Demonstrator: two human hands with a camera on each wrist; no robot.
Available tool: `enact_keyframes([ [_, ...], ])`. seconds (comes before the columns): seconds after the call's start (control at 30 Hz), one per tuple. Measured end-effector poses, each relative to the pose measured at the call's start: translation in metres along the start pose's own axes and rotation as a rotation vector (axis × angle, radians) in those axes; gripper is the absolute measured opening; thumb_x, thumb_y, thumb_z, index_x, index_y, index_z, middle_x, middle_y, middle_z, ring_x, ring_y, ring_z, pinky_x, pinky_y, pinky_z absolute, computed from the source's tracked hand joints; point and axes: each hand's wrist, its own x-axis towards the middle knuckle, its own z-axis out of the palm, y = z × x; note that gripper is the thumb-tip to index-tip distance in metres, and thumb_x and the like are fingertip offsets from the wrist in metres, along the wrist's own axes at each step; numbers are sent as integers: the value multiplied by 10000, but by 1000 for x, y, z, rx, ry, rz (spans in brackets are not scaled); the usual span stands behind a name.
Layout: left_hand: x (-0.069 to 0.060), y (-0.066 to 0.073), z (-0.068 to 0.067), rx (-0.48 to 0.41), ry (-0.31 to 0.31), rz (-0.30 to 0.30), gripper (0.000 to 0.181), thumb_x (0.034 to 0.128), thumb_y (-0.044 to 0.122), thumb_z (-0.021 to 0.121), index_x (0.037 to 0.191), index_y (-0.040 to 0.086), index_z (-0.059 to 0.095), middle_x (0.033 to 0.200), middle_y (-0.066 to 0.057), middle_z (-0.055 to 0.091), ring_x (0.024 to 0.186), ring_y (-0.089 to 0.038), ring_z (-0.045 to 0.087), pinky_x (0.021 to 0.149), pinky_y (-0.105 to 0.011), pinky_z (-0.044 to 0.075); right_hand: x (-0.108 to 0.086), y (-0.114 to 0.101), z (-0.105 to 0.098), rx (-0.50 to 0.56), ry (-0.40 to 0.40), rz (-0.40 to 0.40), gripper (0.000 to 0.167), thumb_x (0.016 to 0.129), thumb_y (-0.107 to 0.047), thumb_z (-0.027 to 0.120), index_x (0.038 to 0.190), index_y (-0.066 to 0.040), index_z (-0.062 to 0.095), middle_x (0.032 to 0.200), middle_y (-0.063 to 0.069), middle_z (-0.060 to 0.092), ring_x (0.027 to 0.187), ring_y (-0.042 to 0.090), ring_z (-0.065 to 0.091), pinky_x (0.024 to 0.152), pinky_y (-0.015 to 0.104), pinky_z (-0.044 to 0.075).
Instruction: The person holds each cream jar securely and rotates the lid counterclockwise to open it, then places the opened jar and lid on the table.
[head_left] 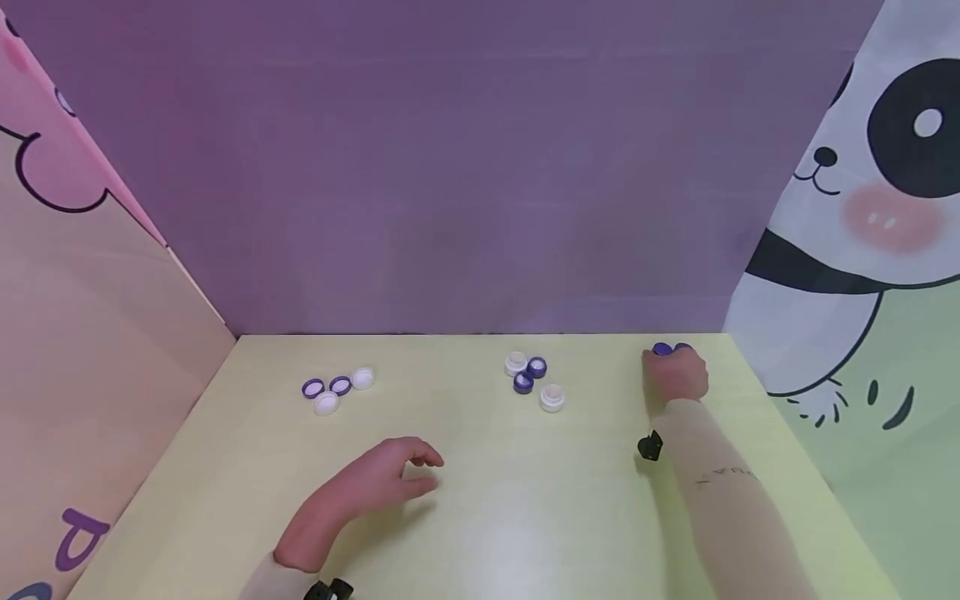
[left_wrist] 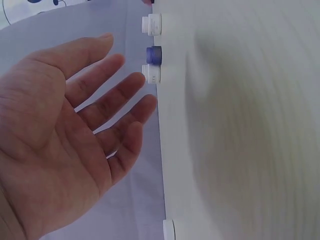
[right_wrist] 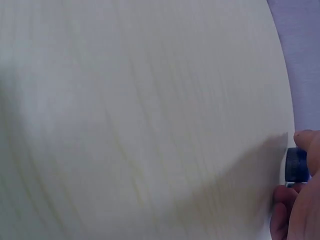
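My right hand [head_left: 678, 375] reaches to the far right of the table, at two small blue round pieces [head_left: 662, 348] that it partly covers. In the right wrist view its thumb and curled fingers are around a small blue jar [right_wrist: 297, 165]; where they touch it is partly hidden. My left hand [head_left: 386, 475] hovers above the table's left middle, fingers loosely bent and holding nothing. Beyond it, in the head view, lie two blue-rimmed lids [head_left: 341, 385] and two white lids [head_left: 326, 403].
Open white jars [head_left: 552, 397] and small blue jars [head_left: 523, 382] stand near the back middle of the pale table [head_left: 480, 517]. A purple wall [head_left: 480, 167] rises behind it, with printed panels at both sides, one showing a panda [head_left: 892, 208].
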Motion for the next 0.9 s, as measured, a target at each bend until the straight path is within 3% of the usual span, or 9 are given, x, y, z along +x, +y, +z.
enact_keyframes([
  [0.17, -5, 1, 3, -15, 2, -15, 294, 935, 304, 658, 1172, 129, 660, 1140, 38, 638, 1112, -242, 543, 906, -444, 466, 5, 2, 13, 26, 44, 27, 586, 900, -468, 558, 1110, 79, 536, 1055, 316, 601, 978, 486, 582, 749, 565, 468],
  [0.43, -6, 0, 3, -22, -2, -23, 274, 952, 295, 634, 1168, 129, 663, 1139, 46, 637, 1102, -236, 543, 895, -438, 472, 3, 0, 20, 66, 74, 60, 540, 920, -394, 503, 1179, 79, 466, 1120, 320, 559, 1045, 491, 550, 863, 588, 437],
  [0.6, -5, -1, 6, -13, -11, -17, 274, 958, 316, 624, 1162, 138, 667, 1122, 63, 638, 1082, -222, 555, 889, -439, 477, -3, 1, 18, 76, 99, 21, 521, 911, -372, 505, 1169, 79, 470, 1103, 317, 570, 1023, 494, 556, 844, 595, 433],
  [0.9, -4, 3, 7, 1, -22, -8, 245, 963, 262, 621, 1160, 123, 668, 1099, 49, 650, 1046, -192, 568, 878, -440, 484, -12, -4, 15, 66, 38, -35, 545, 897, -408, 548, 1204, 41, 519, 1137, 262, 611, 1040, 446, 579, 845, 538, 442],
])
